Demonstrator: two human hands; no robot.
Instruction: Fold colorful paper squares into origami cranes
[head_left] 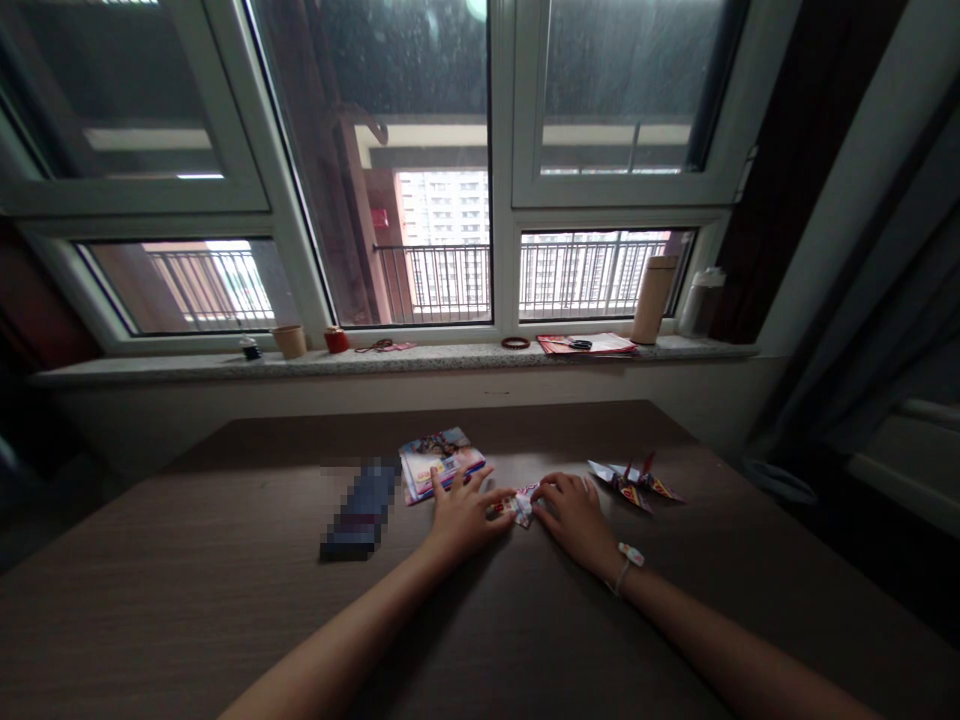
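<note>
A small folded piece of colourful printed paper point(519, 505) lies on the dark wooden table point(225, 600), between my two hands. My left hand point(461, 515) rests flat with fingers spread, its fingertips pressing the paper's left side. My right hand point(574, 512) has its fingers curled, pinching the paper's right edge; a bracelet sits on that wrist. A stack of colourful paper sheets point(439, 462) lies just beyond my left hand. Finished folded paper cranes point(634, 483) lie to the right of my right hand.
A dark rectangular object, blurred out point(361, 515), lies left of my left hand. The stone window sill point(420, 358) holds small cups, a red ring, red papers with scissors point(581, 345) and a tall beige flask point(652, 300). A curtain hangs at the right.
</note>
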